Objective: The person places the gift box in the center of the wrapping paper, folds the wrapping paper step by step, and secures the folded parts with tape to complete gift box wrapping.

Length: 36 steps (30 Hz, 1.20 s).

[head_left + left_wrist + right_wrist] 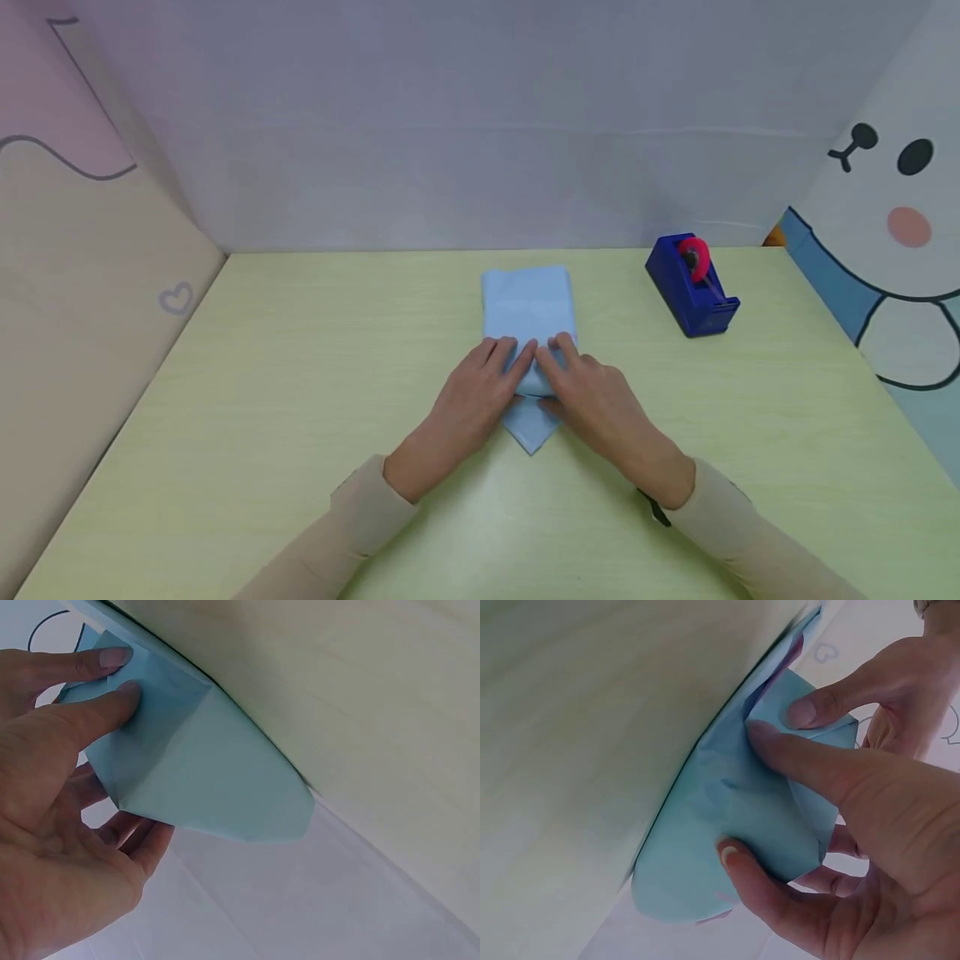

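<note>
A light blue paper-wrapped package (528,302) lies on the table, its near end folded to a pointed flap (532,432). My left hand (468,404) grips its near left corner, fingers on the top and thumb against the folded end. On the opposite corner, my right hand (600,404) holds it the same way. Both thumbs press close together on the end fold in the left wrist view, where the package (217,780) shows slanting creases. The right wrist view shows a purplish edge inside a fold of the paper (727,795). Whatever the paper wraps is hidden.
A dark blue tape dispenser (686,292) with a red-rimmed roll (699,258) stands at the back right of the pale wooden table (315,358). Printed panels (907,208) border the table on its sides, and a plain pale wall (450,167) rises behind.
</note>
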Motion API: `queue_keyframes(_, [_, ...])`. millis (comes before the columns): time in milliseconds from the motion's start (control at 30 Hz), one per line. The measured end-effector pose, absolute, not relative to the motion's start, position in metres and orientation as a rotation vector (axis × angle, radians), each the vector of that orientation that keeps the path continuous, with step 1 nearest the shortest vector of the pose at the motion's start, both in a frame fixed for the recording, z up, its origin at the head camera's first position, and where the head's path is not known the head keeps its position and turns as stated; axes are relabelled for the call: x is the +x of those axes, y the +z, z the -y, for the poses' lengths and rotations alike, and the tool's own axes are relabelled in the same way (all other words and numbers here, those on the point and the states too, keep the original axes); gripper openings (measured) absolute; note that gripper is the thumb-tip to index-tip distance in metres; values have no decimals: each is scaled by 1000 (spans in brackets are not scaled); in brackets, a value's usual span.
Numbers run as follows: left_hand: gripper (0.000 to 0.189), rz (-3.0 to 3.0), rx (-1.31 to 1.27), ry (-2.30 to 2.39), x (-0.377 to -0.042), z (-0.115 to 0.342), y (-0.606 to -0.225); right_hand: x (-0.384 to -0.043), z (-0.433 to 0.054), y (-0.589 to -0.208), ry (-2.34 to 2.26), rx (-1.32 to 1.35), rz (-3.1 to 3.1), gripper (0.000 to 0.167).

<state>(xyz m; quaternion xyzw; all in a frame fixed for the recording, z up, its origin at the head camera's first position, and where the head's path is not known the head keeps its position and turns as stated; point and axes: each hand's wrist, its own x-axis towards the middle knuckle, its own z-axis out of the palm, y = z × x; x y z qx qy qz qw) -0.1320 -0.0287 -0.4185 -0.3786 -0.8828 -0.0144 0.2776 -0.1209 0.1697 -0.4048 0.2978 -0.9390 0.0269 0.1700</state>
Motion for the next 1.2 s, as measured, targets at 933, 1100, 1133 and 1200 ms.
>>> queue_keyframes(933, [25,2269,-1511,78,-114,42,-414,-124,-182,-403,262,990,2601,50])
queue_keyframes(1100, [31,2261,-1541,72,-109,40,-413,-125,-182,-404,248,990,2601,51])
queue_keyframes(1133, [29,2265,-1544,83,-108,39,-412,-125,-182,-404,247,989,2604,52])
queue_keyframes(1200, [24,2277,-1547,133,-107,39,-412,-125,-183,-404,250,985,2613,53])
